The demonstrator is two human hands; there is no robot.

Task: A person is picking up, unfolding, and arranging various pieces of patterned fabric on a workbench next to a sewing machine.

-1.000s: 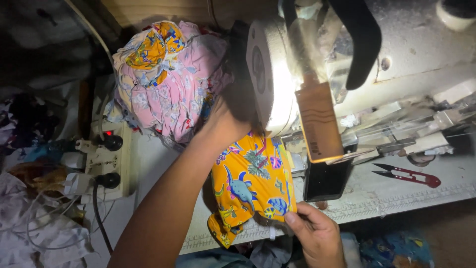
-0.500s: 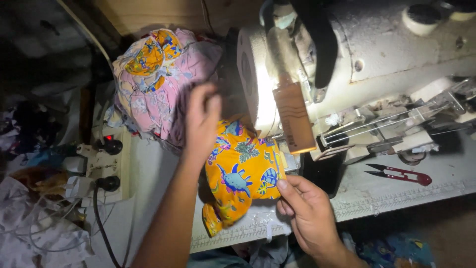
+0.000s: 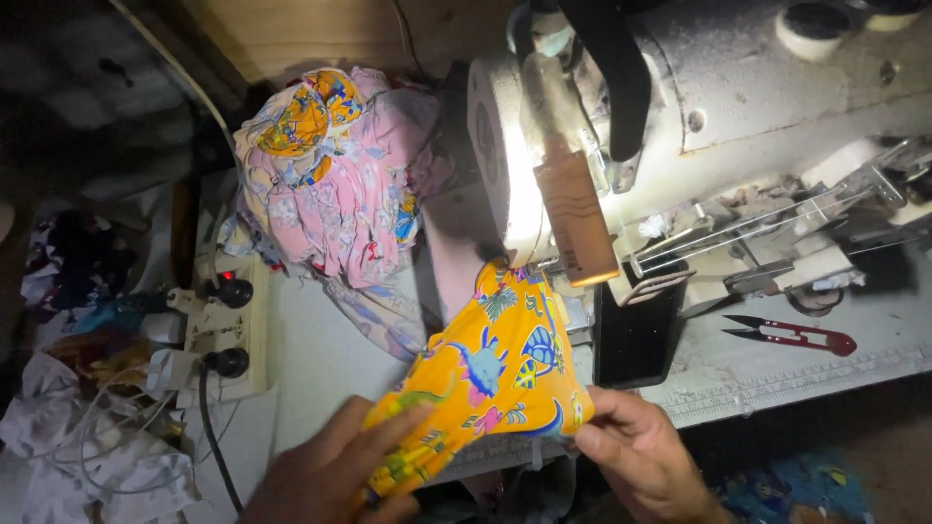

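Both wrists run off the bottom edge of the frame; the left hand point(image 3: 330, 475) is smeared by motion blur. The sewing machine point(image 3: 738, 126) is cut off at the top and right edges. The yellow printed cloth point(image 3: 485, 378) hides the needle area at centre. The far left lies too dark to make out.
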